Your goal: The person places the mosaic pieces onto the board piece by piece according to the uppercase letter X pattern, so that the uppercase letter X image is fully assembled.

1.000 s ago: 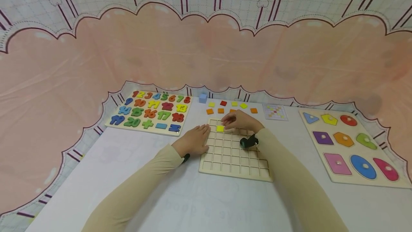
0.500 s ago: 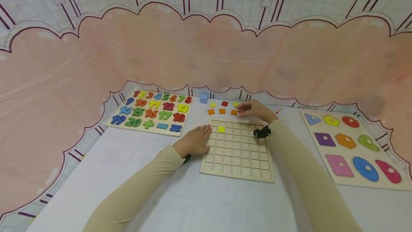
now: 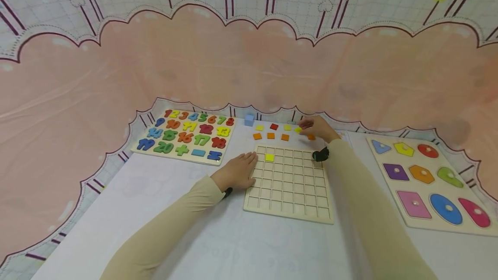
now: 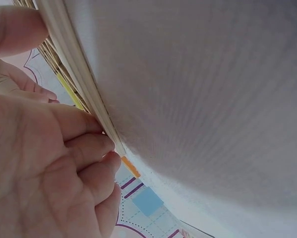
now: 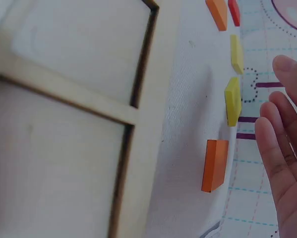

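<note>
A wooden grid board (image 3: 288,191) lies on the white table in the head view, with one yellow tile (image 3: 269,157) in a square near its far left corner. My left hand (image 3: 238,172) rests against the board's left edge, fingers extended; the left wrist view shows its fingertips (image 4: 102,144) at that edge. My right hand (image 3: 319,128) is beyond the board, over the loose tiles. Its fingertips are close to a yellow tile (image 5: 233,101), beside an orange tile (image 5: 215,165). In the right wrist view the fingers are apart from the tiles and hold nothing.
Several orange, yellow and red tiles, including a red one (image 3: 274,127), lie in two rows behind the board. A blue cube (image 3: 249,120) stands to their left. A number puzzle (image 3: 186,158) lies left, a knobbed shape puzzle (image 3: 404,186) right. A pattern card is mostly hidden behind the right hand.
My right hand has moved from beside the yellow tile on the board, away and to the right, to the loose tiles. The left hand stays at the board's edge.
</note>
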Available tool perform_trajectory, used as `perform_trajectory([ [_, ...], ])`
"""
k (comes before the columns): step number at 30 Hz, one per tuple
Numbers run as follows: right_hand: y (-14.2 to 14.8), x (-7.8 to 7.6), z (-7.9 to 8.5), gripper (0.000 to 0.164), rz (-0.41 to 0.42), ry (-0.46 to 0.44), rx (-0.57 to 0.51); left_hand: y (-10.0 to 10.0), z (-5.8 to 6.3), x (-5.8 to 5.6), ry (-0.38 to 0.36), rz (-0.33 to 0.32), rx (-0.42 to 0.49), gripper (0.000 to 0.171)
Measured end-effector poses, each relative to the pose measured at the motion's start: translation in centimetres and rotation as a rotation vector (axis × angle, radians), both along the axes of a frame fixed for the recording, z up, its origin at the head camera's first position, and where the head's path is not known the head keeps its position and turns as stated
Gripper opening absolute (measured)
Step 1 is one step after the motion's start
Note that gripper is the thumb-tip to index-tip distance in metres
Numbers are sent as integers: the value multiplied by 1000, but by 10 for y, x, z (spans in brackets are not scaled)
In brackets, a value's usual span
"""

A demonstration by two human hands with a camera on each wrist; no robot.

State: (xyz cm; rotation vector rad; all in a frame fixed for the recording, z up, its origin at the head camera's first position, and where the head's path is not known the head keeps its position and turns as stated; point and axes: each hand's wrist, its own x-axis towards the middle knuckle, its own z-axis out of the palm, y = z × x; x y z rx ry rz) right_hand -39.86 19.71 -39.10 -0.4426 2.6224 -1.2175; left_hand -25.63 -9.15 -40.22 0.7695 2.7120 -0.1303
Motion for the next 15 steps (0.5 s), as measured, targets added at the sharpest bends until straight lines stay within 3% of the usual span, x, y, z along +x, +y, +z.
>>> perform_trajectory([
  [7, -2, -8, -5, 38, -31, -2, 3, 0, -1, 1, 6, -1, -1, 74],
  [15, -6, -6, -8, 38, -63, 9, 26, 1, -2, 3, 6, 5, 5, 74],
])
